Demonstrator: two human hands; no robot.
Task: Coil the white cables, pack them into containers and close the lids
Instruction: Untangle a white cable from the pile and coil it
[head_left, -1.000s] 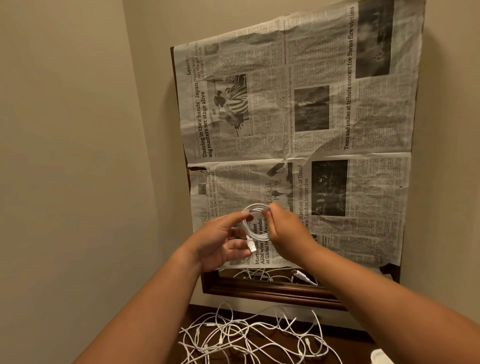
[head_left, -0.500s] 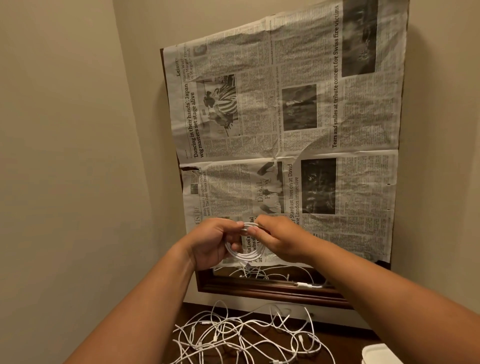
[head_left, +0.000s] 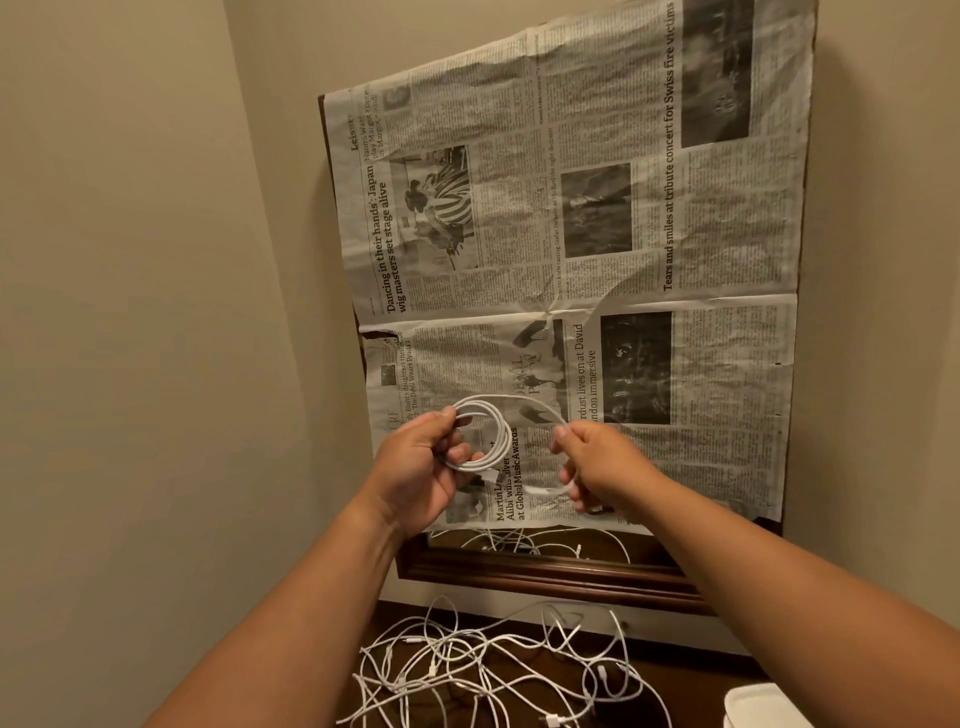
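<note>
One white cable (head_left: 505, 434) is being coiled in the air before the newspaper (head_left: 675, 234): the left hand (head_left: 421, 467) is gripping the loops, the right hand (head_left: 602, 467) is pinching the loose tail. By my judgement the tail is needing an even lay onto those loops, the left thumb clamping each turn flat.

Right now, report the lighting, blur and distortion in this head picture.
Head view: dim, warm light with no glare; the wide-angle lens skews the grey newspaper sheet; the right hand looks slightly motion-soft; the coiled white cable in the left hand is sharp.
</note>
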